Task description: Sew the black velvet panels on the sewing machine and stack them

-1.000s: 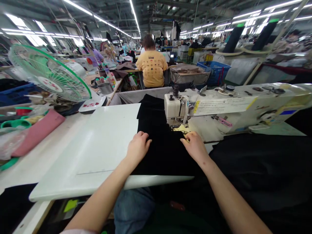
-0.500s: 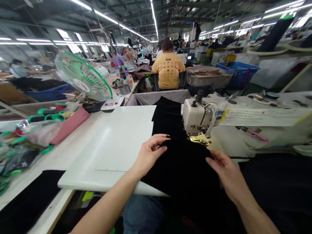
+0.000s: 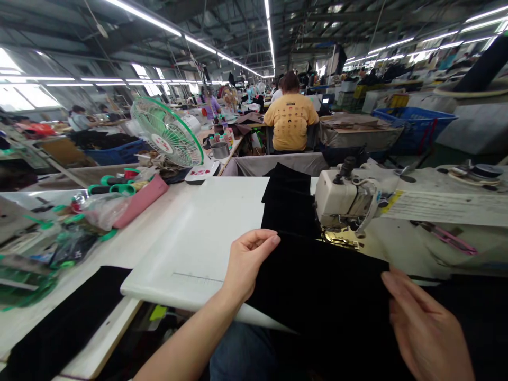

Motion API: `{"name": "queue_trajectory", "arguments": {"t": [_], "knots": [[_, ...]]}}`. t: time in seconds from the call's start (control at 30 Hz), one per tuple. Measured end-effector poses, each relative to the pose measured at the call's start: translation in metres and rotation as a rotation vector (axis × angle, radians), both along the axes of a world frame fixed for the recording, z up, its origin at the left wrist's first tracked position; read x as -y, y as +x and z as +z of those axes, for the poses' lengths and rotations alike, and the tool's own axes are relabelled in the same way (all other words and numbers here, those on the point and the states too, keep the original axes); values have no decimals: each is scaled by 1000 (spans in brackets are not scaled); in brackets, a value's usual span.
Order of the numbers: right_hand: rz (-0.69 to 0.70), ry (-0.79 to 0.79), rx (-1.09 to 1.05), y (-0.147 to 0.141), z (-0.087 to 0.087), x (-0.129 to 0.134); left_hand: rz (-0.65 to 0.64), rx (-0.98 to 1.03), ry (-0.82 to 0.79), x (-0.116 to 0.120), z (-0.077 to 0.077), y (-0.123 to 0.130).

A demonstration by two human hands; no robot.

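Note:
My left hand (image 3: 250, 262) pinches the upper left corner of a black fabric piece (image 3: 321, 286), just above the white table board. At the piece's upper right corner, my right hand (image 3: 426, 323) grips the edge between thumb and fingers. The top edge is stretched between both hands, in front of the sewing machine head (image 3: 337, 198) and its gold needle plate (image 3: 341, 239). More black fabric (image 3: 288, 198) lies behind it on the board, left of the machine. The lower part of the held piece hangs toward my lap.
A green-rimmed fan (image 3: 166, 132) stands at the back left. Thread spools and a pink roll (image 3: 143, 201) lie on the left table, with another black fabric piece (image 3: 71, 317) nearer. Pink snips (image 3: 452, 239) rest by the machine arm. A person in a yellow shirt (image 3: 291, 119) sits ahead.
My right hand has moved right, away from my left hand, drawing the fabric's top edge out longer. The view has turned somewhat to the left.

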State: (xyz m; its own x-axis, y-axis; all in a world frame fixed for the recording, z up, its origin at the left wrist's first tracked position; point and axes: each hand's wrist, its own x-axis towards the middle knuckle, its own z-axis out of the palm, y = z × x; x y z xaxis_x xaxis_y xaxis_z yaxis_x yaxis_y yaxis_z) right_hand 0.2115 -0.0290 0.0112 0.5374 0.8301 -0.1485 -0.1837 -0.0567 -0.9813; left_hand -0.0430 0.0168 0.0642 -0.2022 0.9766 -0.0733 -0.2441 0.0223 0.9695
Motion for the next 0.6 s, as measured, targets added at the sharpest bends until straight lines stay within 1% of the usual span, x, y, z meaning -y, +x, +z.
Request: {"name": "queue_trajectory", "arguments": {"t": [0.13, 0.23, 0.3, 0.37, 0.43, 0.53, 0.6], "knots": [[-33, -66, -186, -3, 20, -1, 1, -7, 12, 1, 2, 0], [-71, -66, -249, -7, 25, -2, 12, -45, 26, 0, 0, -1], [-92, -59, -261, -9, 22, -3, 32, -69, 43, -2, -3, -1], [-120, -46, -264, -10, 16, -5, 46, -74, 60, -4, -5, -1], [-133, 5, -231, -10, 8, -7, 49, -49, 64, -5, -6, -1], [-102, 134, -123, -10, 2, -9, 38, 13, 35, -5, -3, -3], [-61, 189, -67, -10, 3, -10, 30, 38, 2, -6, 0, -6]]}}
